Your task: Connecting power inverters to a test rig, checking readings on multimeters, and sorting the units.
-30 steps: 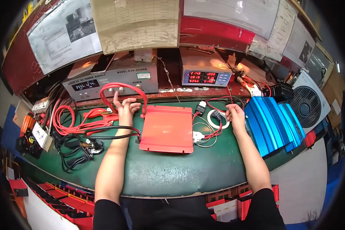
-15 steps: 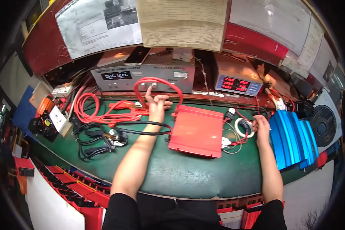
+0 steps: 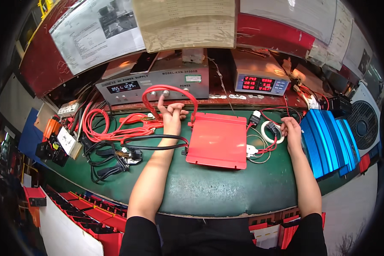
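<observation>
My left hand (image 3: 172,116) reaches under a thick red cable loop (image 3: 170,86). Its index finger stretches up to a knob (image 3: 166,93) on the grey DC power supply (image 3: 175,81); its other fingers are apart and hold nothing. To its right, a flat red metal box (image 3: 216,141) lies on the bench, with thick red and black cables at its left side. Beside the blue finned housings (image 3: 324,143), my right hand (image 3: 290,129) hovers with loosely bent fingers and nothing visible in them. Close to it are a white ring (image 3: 266,133) and a black plug (image 3: 272,126).
Red clamps (image 3: 146,123) and coiled red cable (image 3: 89,121) lie left on the green bench (image 3: 226,192), near a tangle of black leads (image 3: 104,160). A meter with red digits (image 3: 261,84) stands at the back. A grey fan (image 3: 363,123) is far right.
The whole view has shifted slightly. My left index finger stays at the knob, and the readouts on the power supply and the meter differ. My right hand keeps its place beside the white ring.
</observation>
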`<action>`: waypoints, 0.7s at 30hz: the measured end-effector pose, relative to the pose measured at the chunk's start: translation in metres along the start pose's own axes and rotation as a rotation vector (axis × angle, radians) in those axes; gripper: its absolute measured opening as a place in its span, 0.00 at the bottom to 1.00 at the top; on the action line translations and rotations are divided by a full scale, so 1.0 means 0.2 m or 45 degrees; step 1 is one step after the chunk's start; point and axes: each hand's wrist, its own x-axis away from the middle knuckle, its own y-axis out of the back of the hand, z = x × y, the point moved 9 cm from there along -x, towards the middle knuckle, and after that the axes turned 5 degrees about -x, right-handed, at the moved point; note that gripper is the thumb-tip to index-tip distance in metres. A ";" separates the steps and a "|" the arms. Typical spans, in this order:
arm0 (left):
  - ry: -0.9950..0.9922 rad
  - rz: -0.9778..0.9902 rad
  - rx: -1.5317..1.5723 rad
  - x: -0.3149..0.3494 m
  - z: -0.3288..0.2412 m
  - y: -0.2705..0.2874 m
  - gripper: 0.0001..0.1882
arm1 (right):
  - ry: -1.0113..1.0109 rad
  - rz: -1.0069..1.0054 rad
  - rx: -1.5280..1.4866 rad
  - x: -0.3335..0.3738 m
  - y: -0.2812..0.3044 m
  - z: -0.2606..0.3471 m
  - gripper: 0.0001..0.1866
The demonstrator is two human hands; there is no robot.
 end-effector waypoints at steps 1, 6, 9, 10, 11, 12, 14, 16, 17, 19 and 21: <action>-0.075 0.033 -0.078 0.00 0.00 0.01 0.37 | 0.011 0.025 -0.009 0.00 -0.02 0.01 0.09; 0.016 -0.011 0.009 -0.02 0.00 0.02 0.36 | 0.037 0.029 0.031 -0.01 -0.01 0.00 0.09; 0.019 -0.016 0.000 0.00 -0.01 0.00 0.37 | 0.046 0.035 0.025 0.00 -0.02 0.01 0.08; 0.002 -0.027 -0.002 0.00 -0.02 0.01 0.37 | 0.039 0.039 0.019 0.00 -0.02 0.01 0.08; -0.005 -0.009 -0.019 0.00 -0.02 0.01 0.38 | 0.041 0.039 0.019 0.00 -0.02 0.01 0.08; -0.007 -0.009 -0.019 -0.01 -0.02 0.01 0.38 | 0.036 0.038 0.035 0.01 -0.02 0.02 0.08; 0.017 0.018 0.040 -0.01 0.00 0.00 0.38 | 0.030 0.040 0.050 0.01 -0.02 0.02 0.08; 0.017 0.010 0.050 -0.01 0.00 0.01 0.38 | 0.028 0.013 0.054 0.01 -0.02 0.03 0.09; 0.018 0.004 0.061 -0.01 0.00 0.00 0.38 | 0.029 0.012 0.053 0.01 -0.02 0.03 0.09; 0.011 -0.003 0.056 0.00 0.00 0.00 0.37 | 0.028 0.026 0.045 0.01 -0.03 0.03 0.09; 0.005 -0.011 0.050 0.00 -0.01 0.00 0.36 | 0.026 0.025 0.044 0.01 -0.01 0.02 0.08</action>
